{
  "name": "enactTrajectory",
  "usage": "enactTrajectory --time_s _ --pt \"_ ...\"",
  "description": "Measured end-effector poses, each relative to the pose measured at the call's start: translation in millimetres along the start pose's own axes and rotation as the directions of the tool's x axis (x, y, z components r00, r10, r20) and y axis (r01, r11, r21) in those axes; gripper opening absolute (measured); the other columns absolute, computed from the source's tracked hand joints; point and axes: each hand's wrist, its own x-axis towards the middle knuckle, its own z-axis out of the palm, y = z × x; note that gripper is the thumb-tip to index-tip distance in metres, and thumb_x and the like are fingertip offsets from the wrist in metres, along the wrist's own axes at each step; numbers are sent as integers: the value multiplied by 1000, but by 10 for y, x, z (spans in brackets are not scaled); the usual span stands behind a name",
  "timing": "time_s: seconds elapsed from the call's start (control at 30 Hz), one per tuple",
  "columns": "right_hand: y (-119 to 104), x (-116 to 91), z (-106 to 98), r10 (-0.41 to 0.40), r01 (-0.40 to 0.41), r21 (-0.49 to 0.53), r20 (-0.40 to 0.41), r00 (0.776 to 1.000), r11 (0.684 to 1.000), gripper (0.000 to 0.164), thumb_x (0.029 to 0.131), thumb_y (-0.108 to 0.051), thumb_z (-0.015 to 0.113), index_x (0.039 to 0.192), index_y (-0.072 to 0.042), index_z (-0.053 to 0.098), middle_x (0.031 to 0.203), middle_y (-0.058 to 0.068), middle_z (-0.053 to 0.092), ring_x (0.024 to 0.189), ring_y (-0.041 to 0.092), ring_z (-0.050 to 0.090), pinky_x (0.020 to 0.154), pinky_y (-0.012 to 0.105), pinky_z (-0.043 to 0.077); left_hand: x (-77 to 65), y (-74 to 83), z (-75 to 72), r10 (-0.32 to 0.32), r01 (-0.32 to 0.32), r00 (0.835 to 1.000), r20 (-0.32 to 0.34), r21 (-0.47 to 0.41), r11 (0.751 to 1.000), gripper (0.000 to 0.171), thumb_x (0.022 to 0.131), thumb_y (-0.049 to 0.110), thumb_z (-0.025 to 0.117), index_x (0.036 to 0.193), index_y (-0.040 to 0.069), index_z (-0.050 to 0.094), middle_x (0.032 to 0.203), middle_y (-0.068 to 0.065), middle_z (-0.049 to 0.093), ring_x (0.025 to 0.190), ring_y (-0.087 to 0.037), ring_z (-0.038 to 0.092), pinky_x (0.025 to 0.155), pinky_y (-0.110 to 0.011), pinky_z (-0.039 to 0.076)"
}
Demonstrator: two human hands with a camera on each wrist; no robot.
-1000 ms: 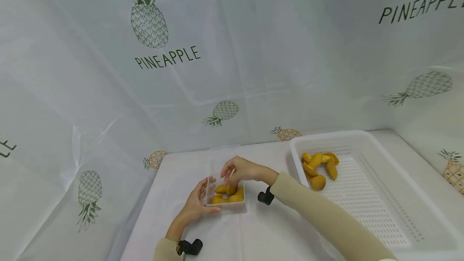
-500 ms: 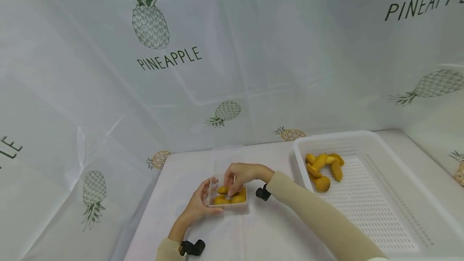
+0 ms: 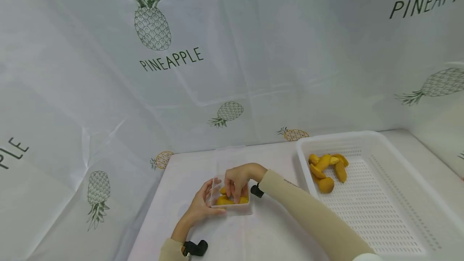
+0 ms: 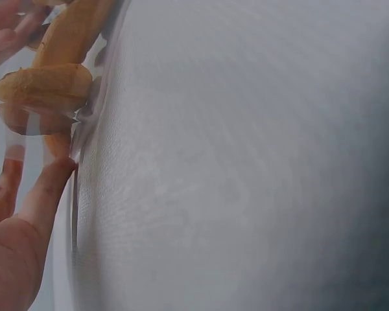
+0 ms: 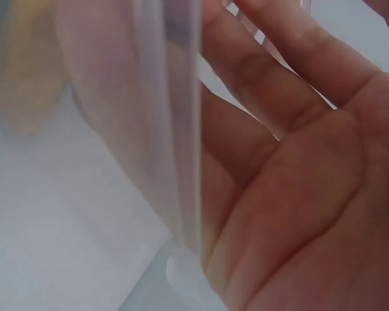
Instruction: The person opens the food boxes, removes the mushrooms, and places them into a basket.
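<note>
A clear plastic box point(image 3: 237, 211) sits on the table with several yellow-brown mushrooms point(image 3: 223, 201) in it. My left hand point(image 3: 200, 206) grips the box at its left side, thumb along the front and fingers behind. From above, my right hand point(image 3: 239, 178) reaches inside with its fingers pointing down among the mushrooms. Through the clear wall in the left wrist view, a mushroom point(image 4: 45, 87) lies near the left thumb. The right wrist view has the box wall point(image 5: 172, 129) in front of the fingers, which are extended and gently bent; their tips are hidden.
The box's clear lid point(image 3: 230, 157) lies folded back behind it. On the right stands a large white perforated basket point(image 3: 388, 212), with several mushrooms point(image 3: 324, 162) at its left end. A pineapple-print sheet point(image 3: 203, 88) rises behind the table.
My right hand has lowered a mushroom into the box and its fingers now reach deeper, toward the front. The left hand keeps its grip. The head view has shifted slightly left.
</note>
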Motion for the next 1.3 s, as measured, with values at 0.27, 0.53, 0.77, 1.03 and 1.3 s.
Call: enactTrajectory --time_s 0.27,0.53,0.77,1.03,1.3 --pt "-30 7 -3 78 -77 -21 57 995 997 14 78 3 83 90 2 76 79 1 71 58 12 63 60 26 59 11 -14 -1 39 -39 999 12 -6 999 103 72 13 92 154 9 30 157 -15 36 144 -47 24 102 -69 35" --pt "-36 13 33 93 -90 -45 68 993 995 14 79 9 79 88 -1 76 84 2 72 55 11 62 58 25 59 0 2 4 35 -35 999 4 -3 999 101 72 9 91 153 9 31 156 -16 36 144 -48 24 103 -68 35" --pt "-17 18 48 99 -98 -28 46 994 995 14 78 10 79 85 -1 76 82 4 72 54 12 62 58 27 60 0 8 8 40 -40 999 14 -14 999 101 72 8 91 153 6 30 156 -17 36 144 -47 23 103 -68 34" --pt "28 -8 3 41 -42 25 53 998 999 13 78 10 79 87 0 77 78 6 71 57 14 64 62 32 61 15 -20 -1 69 -69 997 35 -7 998 102 73 8 90 154 4 28 156 -17 36 145 -44 24 107 -68 30" --pt "184 -19 -75 -94 84 240 34 995 967 16 82 9 76 96 2 77 73 6 67 61 15 66 61 29 60 3 -1 4 76 -76 996 41 -14 997 103 73 7 90 154 2 26 156 -18 36 146 -42 24 110 -65 28"
